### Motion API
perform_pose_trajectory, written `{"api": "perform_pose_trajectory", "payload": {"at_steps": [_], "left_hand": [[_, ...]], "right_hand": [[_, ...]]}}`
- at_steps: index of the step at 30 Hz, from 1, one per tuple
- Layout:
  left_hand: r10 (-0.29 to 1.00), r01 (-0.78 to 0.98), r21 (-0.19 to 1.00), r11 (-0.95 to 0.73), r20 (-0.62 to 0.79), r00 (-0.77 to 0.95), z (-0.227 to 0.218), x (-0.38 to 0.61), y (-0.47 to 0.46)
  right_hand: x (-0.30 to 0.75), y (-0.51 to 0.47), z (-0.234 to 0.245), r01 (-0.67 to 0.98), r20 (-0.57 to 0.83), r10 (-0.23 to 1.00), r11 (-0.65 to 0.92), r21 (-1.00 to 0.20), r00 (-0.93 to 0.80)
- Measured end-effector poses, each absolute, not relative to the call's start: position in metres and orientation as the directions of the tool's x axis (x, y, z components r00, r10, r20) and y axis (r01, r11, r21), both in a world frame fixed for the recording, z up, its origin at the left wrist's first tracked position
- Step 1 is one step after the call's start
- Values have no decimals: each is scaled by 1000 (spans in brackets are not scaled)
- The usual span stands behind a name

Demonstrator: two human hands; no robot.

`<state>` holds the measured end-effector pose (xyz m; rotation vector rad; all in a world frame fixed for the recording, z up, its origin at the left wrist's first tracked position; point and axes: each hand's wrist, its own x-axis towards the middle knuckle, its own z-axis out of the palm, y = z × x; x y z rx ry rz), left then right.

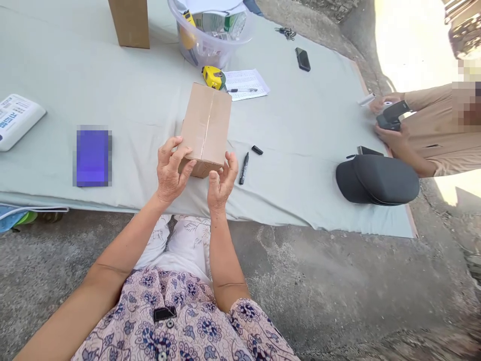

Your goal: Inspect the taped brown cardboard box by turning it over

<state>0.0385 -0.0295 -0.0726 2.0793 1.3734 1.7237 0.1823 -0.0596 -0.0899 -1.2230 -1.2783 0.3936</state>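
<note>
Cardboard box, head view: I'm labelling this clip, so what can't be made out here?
All in the head view:
- Cardboard box: near end and underside hidden by the left hand and right hand.
- Purple patch: blurred out, unidentifiable.
- Printed sheet: text too small.
- Clear tub: top cut off by the upper edge.
- Co-worker's black device: partly covered by their hands.

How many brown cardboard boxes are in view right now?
2. One small brown cardboard box is gripped by the left hand, the right hand touching its corner; a taller brown cardboard box stands on the far cloth. Others may be out of frame.
</note>
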Motion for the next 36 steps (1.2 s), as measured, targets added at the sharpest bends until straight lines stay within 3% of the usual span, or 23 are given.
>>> {"api": "perform_pose_trajectory", "payload": {"at_steps": [5,13,22,30,36], "left_hand": [[634,560,573,-598,766,-106,-70,42,-34],[666,544,618,-568,733,-136,-67,46,-40],[634,541,593,-597,761,-135,-69,47,-46],[578,617,525,-586,805,-137,-90,66,-74],[600,676,451,-583,800,-15,-91,79,-98]], "right_hand": [[171,-53,-63,535,604,745,400,-744,283],[181,-49,-65,548,617,743,413,-728,260],[194,-52,-66,455,551,792,402,-795,262],[196,-45,-73,198,389,849,338,-920,357],[205,-31,-70,121,299,849,274,-954,435]]}}
